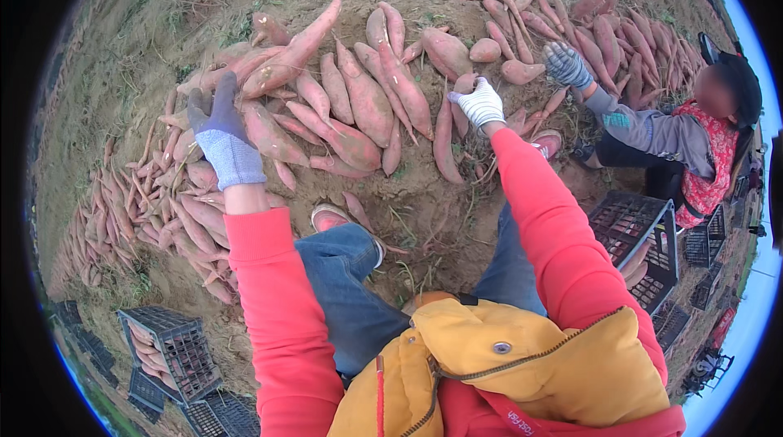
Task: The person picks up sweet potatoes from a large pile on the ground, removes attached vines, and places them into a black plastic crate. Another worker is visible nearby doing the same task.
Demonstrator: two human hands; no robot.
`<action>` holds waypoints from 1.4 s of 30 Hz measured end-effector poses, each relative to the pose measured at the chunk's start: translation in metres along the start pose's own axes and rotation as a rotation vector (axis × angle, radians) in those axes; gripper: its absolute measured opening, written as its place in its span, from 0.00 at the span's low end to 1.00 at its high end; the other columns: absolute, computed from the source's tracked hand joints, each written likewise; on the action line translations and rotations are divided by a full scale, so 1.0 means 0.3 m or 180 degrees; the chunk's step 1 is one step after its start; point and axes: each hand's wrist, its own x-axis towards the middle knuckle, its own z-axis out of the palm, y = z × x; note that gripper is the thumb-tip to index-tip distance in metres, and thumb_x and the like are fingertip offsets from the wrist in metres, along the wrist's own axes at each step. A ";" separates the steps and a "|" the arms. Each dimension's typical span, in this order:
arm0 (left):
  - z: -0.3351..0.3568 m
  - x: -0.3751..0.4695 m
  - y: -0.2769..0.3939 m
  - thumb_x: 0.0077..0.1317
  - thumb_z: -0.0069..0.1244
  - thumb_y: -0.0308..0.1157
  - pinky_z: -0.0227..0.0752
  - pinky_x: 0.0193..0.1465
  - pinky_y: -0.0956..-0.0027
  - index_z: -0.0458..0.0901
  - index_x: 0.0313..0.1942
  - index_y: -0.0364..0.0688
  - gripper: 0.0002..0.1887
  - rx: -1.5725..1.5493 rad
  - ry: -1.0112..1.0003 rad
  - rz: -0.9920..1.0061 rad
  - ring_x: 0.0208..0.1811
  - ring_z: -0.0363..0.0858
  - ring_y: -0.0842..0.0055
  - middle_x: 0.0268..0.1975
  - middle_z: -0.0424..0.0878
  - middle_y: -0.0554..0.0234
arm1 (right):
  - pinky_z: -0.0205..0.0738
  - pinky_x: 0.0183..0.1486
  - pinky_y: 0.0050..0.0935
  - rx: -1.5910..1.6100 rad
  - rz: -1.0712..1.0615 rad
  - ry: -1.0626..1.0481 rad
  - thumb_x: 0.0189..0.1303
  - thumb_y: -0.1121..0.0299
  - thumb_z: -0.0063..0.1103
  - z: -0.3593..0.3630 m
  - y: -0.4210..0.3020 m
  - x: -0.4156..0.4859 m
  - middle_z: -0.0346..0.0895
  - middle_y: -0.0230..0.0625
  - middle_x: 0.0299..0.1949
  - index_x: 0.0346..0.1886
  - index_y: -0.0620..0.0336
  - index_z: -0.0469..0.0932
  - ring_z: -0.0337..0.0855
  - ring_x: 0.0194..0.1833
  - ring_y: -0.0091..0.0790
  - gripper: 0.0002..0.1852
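My left hand (224, 131), in a grey-purple glove, reaches into the left end of a row of large sweet potatoes (367, 91) on the soil. Its fingers are spread over a long pinkish sweet potato (199, 80); their undersides are hidden, so a grip is not certain. A big tapered sweet potato (293, 57) lies just right of the fingertips. My right hand (480, 104), in a white striped glove, has its fingers closed around a small sweet potato (465, 83). Beside that hand, a slender sweet potato (446, 143) lies on the ground.
A co-worker (660, 131) crouches at the right, one gloved hand (567, 65) over the row. Heaps of smaller sweet potatoes lie left (189, 216) and right (636, 39). Black plastic crates, some holding sweet potatoes, stand at the lower left (189, 354) and right (664, 253).
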 end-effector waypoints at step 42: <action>0.351 -0.208 -0.139 0.72 0.52 0.41 0.71 0.27 0.82 0.83 0.47 0.40 0.14 -0.0351 -0.1623 -0.1373 0.27 0.80 0.84 0.31 0.84 0.69 | 0.74 0.30 0.27 0.3863 0.0277 -0.2229 0.66 0.49 0.60 -0.362 -0.135 -0.287 0.80 0.33 0.50 0.61 0.54 0.77 0.79 0.38 0.29 0.26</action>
